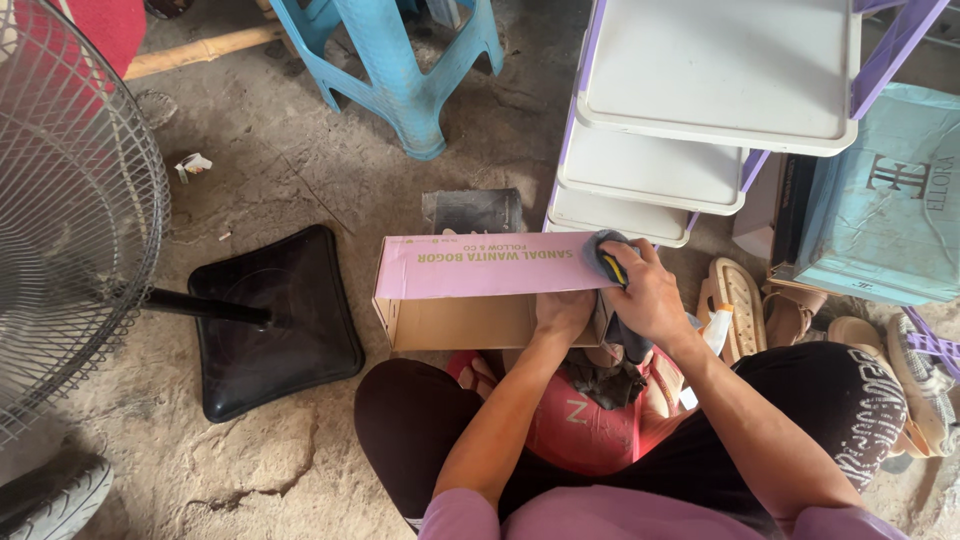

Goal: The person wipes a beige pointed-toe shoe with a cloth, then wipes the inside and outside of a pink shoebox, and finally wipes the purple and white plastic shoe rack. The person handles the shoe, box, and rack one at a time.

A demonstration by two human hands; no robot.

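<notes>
Pink-topped brown cardboard shoebox (470, 290), tipped on its side on the concrete floor (280, 170) before the seated person's knees, opening towards them. Left hand (562, 312) curls over the box's lower edge, steadying it; right hand (648, 295) presses a grey-blue cloth (605, 255) (fingers closed around it) against the pink end.

A long pink shoebox (470, 290) with a brown cardboard inside is seen lying on the floor at the centre (dark lettering runs along its pink flap). At the right edge, a pale teal printed bag (885, 200) is propped beside the shelves.
</notes>
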